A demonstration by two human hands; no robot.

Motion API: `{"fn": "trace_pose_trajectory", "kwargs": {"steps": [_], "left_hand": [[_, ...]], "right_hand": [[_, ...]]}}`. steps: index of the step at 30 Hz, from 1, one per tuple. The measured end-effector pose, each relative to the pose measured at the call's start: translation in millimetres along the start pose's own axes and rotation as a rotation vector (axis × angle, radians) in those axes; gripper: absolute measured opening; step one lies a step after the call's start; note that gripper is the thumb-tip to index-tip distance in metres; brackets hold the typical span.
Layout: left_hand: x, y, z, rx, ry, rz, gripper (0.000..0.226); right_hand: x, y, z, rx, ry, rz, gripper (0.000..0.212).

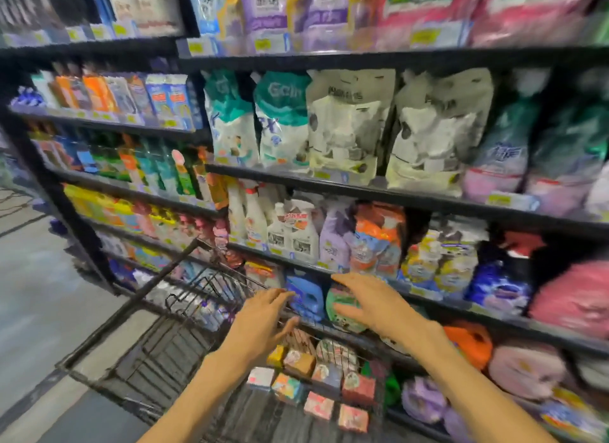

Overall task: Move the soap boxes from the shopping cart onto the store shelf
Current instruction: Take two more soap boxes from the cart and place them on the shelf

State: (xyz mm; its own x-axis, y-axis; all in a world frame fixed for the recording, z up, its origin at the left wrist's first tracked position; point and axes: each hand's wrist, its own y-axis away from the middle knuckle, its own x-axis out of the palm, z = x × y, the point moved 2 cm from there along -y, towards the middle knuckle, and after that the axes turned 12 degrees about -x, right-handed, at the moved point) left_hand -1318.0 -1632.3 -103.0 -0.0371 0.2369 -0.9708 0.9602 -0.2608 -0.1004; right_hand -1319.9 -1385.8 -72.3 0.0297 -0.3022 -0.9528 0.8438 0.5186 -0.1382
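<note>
Neither of our hands holds anything yet: the left hand [263, 314] hangs with fingers spread and loosely bent over the far rim of the shopping cart [138, 353], and the right hand [365, 302] is stretched flat, fingers straight, in front of a round green pack [342, 307] on a lower tier of the store shelf [395, 192]. The soap boxes [316, 383] lie below and between our wrists, a loose cluster of small pink, orange and pale cartons in the near right corner of the cart, close together, some touching. To do this step well, we judge it best to bring one hand down onto a box at the edge of the cluster, pinch it across its short sides, and lift it straight up clear of the wire wall before swinging toward the shelf. The frame is blurred, so we cannot tell which tier has room for soap; we should find a gap first. The tiers nearest us look crowded with pouches, so a careless reach could knock something off.
</note>
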Motion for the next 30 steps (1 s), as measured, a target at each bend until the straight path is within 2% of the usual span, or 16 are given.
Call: {"fn": "trace_pose_trajectory", "kwargs": {"steps": [5,9,12,18,23,26,30], "left_hand": [[69,-64,-12,0.096,0.009,0.116,0.067],[136,-85,-16,0.151,-0.015,0.279,0.054],[183,-92,-14,0.168,-0.021,0.396,0.054],[310,-102,13,0.152,-0.108,0.638,0.054],[421,-104,52,0.148,-0.172,0.738,0.057],[473,-102,71,0.142,-0.235,0.820,0.062],[535,-94,92,0.157,-0.260,0.860,0.069]], "right_hand": [[37,-3,-62,0.138,-0.007,0.029,0.063],[79,11,-90,0.265,-0.077,0.094,0.064],[117,25,-103,0.342,-0.149,0.142,0.064],[232,35,-137,0.461,-0.263,0.283,0.060],[331,37,-157,0.534,-0.352,0.343,0.058],[387,40,-160,0.448,-0.347,0.444,0.059],[451,51,-165,0.527,-0.372,0.368,0.059]]}}
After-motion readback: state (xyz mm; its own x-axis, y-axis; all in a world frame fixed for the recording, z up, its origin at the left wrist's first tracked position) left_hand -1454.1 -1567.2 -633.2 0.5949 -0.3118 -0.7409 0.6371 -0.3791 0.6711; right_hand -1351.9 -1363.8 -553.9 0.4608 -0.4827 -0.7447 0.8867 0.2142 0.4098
